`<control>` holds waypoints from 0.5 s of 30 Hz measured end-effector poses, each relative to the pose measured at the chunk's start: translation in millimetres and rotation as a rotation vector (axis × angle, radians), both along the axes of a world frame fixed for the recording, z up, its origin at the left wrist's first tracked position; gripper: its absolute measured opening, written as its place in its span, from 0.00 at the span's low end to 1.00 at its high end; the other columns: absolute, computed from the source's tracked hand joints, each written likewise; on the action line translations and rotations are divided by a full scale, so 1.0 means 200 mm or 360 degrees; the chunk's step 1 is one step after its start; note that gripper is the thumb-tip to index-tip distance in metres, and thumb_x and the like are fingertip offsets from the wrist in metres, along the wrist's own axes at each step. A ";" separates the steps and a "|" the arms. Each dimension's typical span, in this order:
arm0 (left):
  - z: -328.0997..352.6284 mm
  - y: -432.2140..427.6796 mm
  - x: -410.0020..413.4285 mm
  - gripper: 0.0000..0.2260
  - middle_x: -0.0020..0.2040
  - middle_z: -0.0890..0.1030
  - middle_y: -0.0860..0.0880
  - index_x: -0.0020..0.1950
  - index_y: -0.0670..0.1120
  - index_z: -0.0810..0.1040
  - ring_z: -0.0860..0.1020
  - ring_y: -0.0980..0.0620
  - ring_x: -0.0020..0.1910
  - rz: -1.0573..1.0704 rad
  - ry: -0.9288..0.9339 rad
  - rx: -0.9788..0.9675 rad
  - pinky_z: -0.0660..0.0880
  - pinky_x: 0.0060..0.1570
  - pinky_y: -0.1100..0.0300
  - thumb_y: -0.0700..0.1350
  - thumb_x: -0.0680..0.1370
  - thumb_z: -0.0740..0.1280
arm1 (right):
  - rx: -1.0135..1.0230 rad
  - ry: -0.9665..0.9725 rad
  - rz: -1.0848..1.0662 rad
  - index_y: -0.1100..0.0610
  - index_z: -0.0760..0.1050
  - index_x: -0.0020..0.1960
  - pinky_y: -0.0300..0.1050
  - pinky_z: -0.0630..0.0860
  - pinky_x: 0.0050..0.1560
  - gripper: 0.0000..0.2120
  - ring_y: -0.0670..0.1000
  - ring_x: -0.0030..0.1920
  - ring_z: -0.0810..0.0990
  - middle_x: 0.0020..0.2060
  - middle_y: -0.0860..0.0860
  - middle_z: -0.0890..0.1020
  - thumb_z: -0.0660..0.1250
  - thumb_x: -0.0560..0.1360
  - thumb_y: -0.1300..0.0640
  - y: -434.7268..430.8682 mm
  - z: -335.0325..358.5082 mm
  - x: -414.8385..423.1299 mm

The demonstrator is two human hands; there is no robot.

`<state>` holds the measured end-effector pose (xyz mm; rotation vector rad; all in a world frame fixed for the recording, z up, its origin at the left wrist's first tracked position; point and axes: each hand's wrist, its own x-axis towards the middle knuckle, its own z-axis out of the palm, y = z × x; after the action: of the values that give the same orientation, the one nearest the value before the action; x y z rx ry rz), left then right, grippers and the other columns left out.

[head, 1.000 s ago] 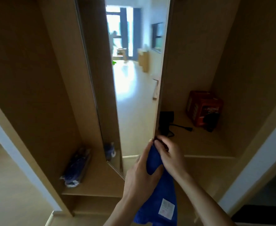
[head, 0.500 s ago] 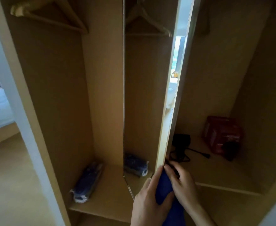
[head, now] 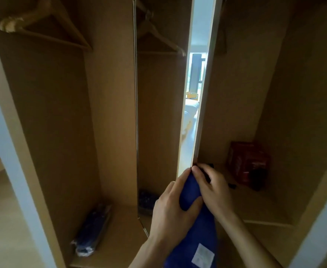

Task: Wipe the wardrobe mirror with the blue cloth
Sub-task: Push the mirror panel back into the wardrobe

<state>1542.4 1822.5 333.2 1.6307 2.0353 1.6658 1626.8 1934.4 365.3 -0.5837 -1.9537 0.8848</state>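
Observation:
A tall narrow mirror panel (head: pixel 158 113) stands inside the open wooden wardrobe, seen at a sharp angle. It reflects a hanger, the wardrobe wall and a bright strip of room. The blue cloth (head: pixel 194 225) with a white label hangs down at the bottom centre. My left hand (head: pixel 170 211) grips the cloth, thumb across its front. My right hand (head: pixel 212 187) pinches the cloth's top at the lower right edge of the mirror panel.
A wooden hanger (head: pixel 43 29) hangs at the upper left. A wrapped dark bundle (head: pixel 93 229) lies on the left shelf (head: pixel 116 244). A red box (head: pixel 247 163) and a dark object stand on the right shelf. A white door frame (head: pixel 14 151) borders the left.
The view has tilted up and swung left, so the hanger appears and the mirror looks narrower. Both hands stay together on the cloth at the panel's lower edge.

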 end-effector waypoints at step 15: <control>0.02 -0.13 -0.06 0.28 0.66 0.76 0.67 0.77 0.66 0.65 0.77 0.66 0.63 -0.0016 -0.0031 0.0037 0.79 0.59 0.62 0.56 0.78 0.70 | 0.0027 -0.0030 0.0067 0.42 0.78 0.49 0.34 0.78 0.41 0.07 0.39 0.45 0.82 0.44 0.36 0.82 0.62 0.80 0.43 -0.08 0.02 -0.03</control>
<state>1529.8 1796.2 338.1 1.6225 2.0027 1.7019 1620.3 1919.3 368.4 -0.5447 -1.9950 0.8911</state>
